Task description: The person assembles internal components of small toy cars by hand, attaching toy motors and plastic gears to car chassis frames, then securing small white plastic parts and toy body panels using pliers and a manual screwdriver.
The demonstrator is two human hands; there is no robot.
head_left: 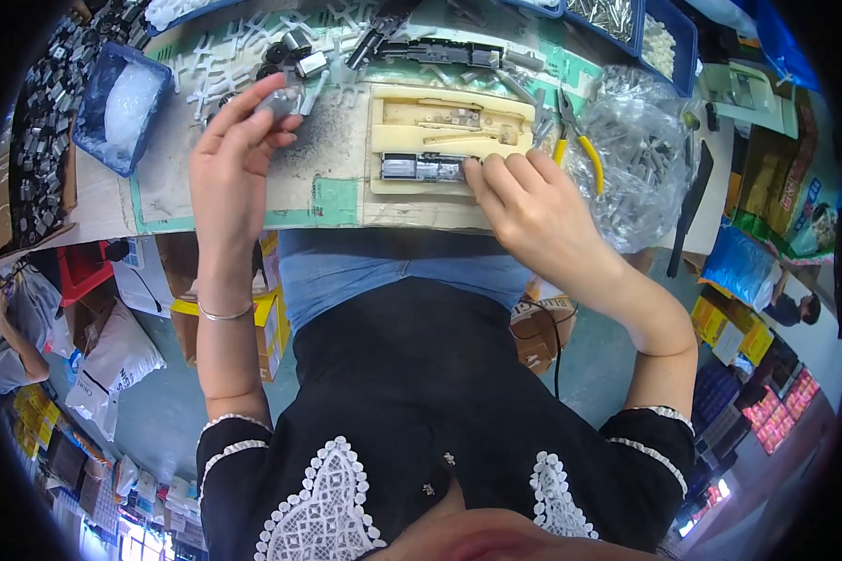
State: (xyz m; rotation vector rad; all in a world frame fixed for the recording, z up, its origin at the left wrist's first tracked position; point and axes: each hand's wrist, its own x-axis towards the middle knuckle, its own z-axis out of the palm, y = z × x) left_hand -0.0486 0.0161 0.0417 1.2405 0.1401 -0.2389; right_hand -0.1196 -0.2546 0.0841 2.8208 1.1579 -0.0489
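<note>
In my left hand [234, 150], raised over the left part of the table, a small grey metallic-looking piece [286, 100] is pinched between thumb and fingers; its exact kind is hard to make out. A cream-coloured fixture [404, 140] with moulded recesses lies before me. Along its near slot rests a long black part with a shiny grey section [421, 168]. My right hand [529, 196] is closed at the right end of that part, thumb and curled fingers on it. The fingertips partly cover that end.
Pliers with yellow handles [601, 168] lie right of the fixture, beside a clear plastic bag [636, 154] of parts. Loose white and grey pieces [225, 70] and black assemblies [449, 53] spread behind. A blue bin [94, 107] stands left, near piled black parts [47, 140].
</note>
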